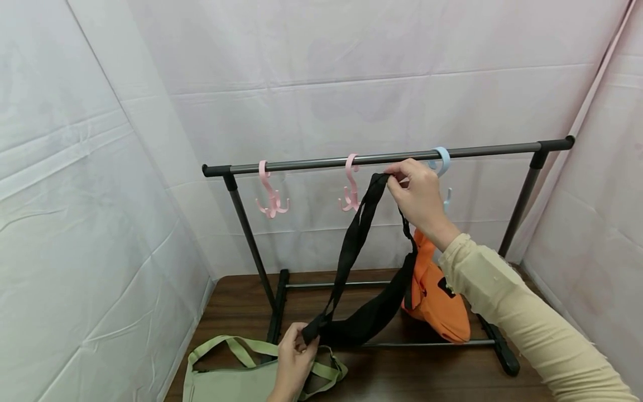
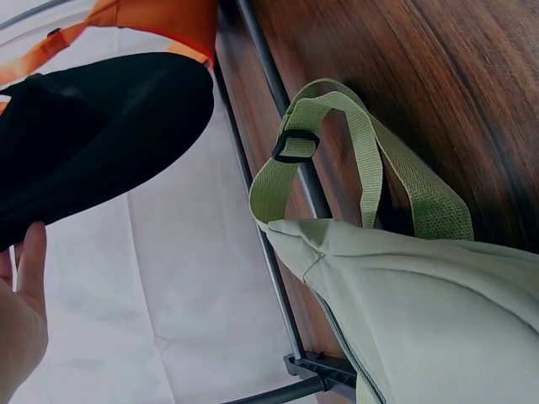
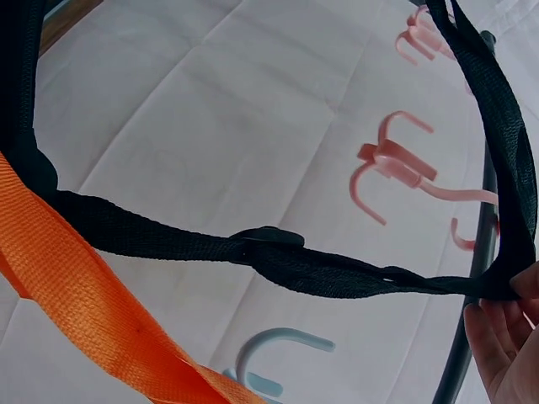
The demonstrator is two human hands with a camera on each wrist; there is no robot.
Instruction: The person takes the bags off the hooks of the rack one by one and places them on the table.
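Note:
A black sling bag [image 1: 369, 321] is spread between both hands in front of the rack. High up, my right hand [image 1: 419, 192] pinches the top of its strap [image 1: 354, 240], close below the rail. At the lower left, my left hand [image 1: 293, 360] pinches the bag's end where the strap joins. Just left of the raised strap, a pink hook [image 1: 351, 192] hangs on the rail; its prongs show in the right wrist view. Behind my right hand is a blue hook [image 1: 444, 159], partly hidden. An orange bag [image 1: 439, 304] hangs below it, overlapped by the black bag.
The dark rack rail [image 1: 311, 164] runs across, with another pink hook [image 1: 272, 201] farther left. On the brown wooden table [image 1: 236, 301] lies a light green bag [image 2: 438, 311] with its strap looped, beside my left hand. White cloth [image 1: 351, 111] surrounds the rack.

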